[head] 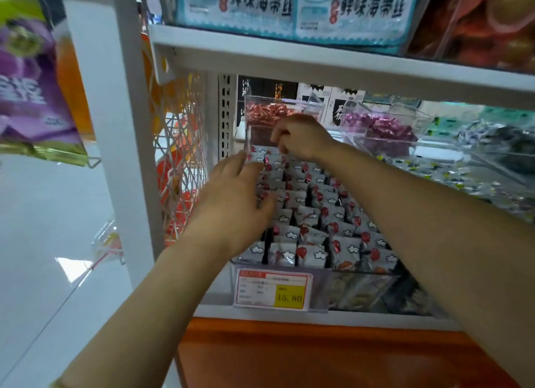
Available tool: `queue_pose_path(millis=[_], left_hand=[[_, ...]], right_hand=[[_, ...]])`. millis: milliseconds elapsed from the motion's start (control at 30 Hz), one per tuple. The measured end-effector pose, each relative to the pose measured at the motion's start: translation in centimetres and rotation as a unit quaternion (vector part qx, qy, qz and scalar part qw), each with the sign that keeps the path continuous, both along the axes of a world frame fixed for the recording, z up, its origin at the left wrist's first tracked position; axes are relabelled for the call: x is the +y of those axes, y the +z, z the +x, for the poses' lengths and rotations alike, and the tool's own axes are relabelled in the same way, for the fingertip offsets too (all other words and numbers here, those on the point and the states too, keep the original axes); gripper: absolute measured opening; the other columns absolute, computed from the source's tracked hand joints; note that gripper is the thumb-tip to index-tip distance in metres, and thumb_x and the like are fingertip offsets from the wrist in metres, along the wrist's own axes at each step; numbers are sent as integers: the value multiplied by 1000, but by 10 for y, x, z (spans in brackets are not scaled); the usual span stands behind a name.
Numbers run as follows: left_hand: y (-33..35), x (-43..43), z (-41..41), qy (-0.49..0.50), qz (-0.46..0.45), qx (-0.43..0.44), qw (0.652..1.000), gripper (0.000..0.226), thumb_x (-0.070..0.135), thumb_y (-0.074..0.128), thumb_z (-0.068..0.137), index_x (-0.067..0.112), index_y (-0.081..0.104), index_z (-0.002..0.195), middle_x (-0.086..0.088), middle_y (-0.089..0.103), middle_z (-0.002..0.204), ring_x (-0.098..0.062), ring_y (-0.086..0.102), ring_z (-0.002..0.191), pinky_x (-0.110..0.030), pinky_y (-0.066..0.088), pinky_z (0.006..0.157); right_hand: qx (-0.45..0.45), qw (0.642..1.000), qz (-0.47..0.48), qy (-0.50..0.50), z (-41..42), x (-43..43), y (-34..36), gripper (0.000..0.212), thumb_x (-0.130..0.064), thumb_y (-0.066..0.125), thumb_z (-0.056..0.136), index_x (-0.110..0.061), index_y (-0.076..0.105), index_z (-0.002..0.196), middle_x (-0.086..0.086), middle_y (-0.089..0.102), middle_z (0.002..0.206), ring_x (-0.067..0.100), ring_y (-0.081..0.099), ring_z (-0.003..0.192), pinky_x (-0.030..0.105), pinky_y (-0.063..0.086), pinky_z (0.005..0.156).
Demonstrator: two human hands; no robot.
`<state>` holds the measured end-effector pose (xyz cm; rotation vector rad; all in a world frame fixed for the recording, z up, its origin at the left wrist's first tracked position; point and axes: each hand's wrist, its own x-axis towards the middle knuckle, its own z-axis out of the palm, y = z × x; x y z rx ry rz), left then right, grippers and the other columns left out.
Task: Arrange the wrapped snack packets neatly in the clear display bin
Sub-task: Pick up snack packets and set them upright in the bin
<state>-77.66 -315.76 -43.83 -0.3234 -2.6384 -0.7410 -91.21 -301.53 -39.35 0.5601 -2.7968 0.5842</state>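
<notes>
A clear display bin point(362, 283) on the lower shelf holds several rows of grey-white snack packets point(314, 214) printed with red balloons and white clouds, standing upright. My left hand point(231, 202) rests flat on the left rows with its fingers spread over the packets. My right hand point(301, 136) reaches to the far end of the bin, its fingers pinched together on a packet in the back row; the packet itself is mostly hidden by the fingers.
A price tag point(272, 290) reading 15.80 hangs on the bin's front. Behind stand clear bins of red candies point(269, 111) and purple candies point(385, 127). A white shelf board point(318, 60) runs overhead. A wire mesh side panel point(179, 144) borders the left.
</notes>
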Motion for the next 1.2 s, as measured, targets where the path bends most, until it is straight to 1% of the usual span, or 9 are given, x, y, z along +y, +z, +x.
queue_pose_path(millis=[133, 300, 500, 633, 733, 867, 1000, 1133, 1200], left_hand=[[0, 0, 0, -2, 8, 1, 1000, 59, 35, 52, 90, 21, 32, 144, -1, 15, 155, -15, 9, 141, -34, 18, 113], [-1, 1, 0, -7, 21, 5, 1000, 57, 32, 53, 91, 21, 33, 143, -1, 15, 155, -15, 9, 141, -34, 20, 112], [-2, 0, 0, -8, 21, 5, 1000, 56, 31, 53, 91, 19, 34, 142, -3, 17, 155, -18, 10, 141, -36, 20, 113], [-1, 0, 2, 3, 23, 25, 999, 54, 31, 50, 92, 15, 36, 142, -6, 23, 153, -19, 12, 140, -34, 16, 112], [3, 2, 7, 34, -18, 103, 994, 48, 29, 52, 91, 10, 46, 134, -10, 38, 145, -28, 26, 133, -37, 21, 108], [12, 15, 27, 12, 12, 199, 980, 38, 21, 53, 91, 7, 53, 126, -8, 52, 126, -22, 44, 114, -23, 29, 93], [12, 38, 48, -53, 161, 87, 982, 41, 36, 44, 94, 20, 45, 132, 9, 48, 110, 4, 53, 84, -15, 41, 73], [9, 49, 51, -102, 330, -48, 937, 19, 31, 46, 95, 20, 61, 100, -4, 61, 78, -6, 57, 55, -15, 44, 44], [10, 51, 51, -108, 393, -89, 909, 19, 30, 48, 94, 18, 63, 93, -6, 64, 82, -15, 62, 63, -18, 47, 46]], right_hand=[[18, 992, 116, -42, -17, -6, -14, 13, -18, 57, 89, -14, 67, 98, 7, 63, 108, 22, 52, 107, 41, 43, 97], [70, 985, 147, -54, -19, -11, -23, 9, -27, 68, 82, -20, 69, 88, 0, 64, 104, 22, 44, 113, 45, 39, 100], [84, 985, -137, -69, 0, 2, 0, 9, -18, 62, 88, -9, 64, 86, 4, 65, 90, 17, 62, 83, 29, 51, 79], [217, 926, -284, -123, 45, 20, 3, 10, -11, 58, 90, -5, 57, 81, 0, 55, 81, 18, 53, 79, 16, 37, 65], [166, 878, -434, -114, 90, 37, -2, 18, -10, 54, 93, -15, 47, 78, -6, 53, 82, 18, 64, 73, 32, 55, 64], [92, 822, -557, -79, 151, 62, -7, 12, -4, 54, 92, -9, 50, 81, 8, 61, 81, 10, 64, 53, 24, 54, 50], [14, 769, -638, -34, 190, 77, -19, 12, -4, 54, 92, -6, 55, 80, 8, 61, 77, 12, 63, 57, 23, 54, 53], [-29, 728, -685, -18, 203, 83, -26, 17, -4, 51, 92, -7, 56, 76, 3, 63, 70, 14, 63, 56, 24, 54, 54], [-40, 720, -693, -16, 203, 86, -27, 15, -4, 51, 92, -6, 57, 79, -2, 67, 66, 13, 64, 56, 23, 54, 55]])
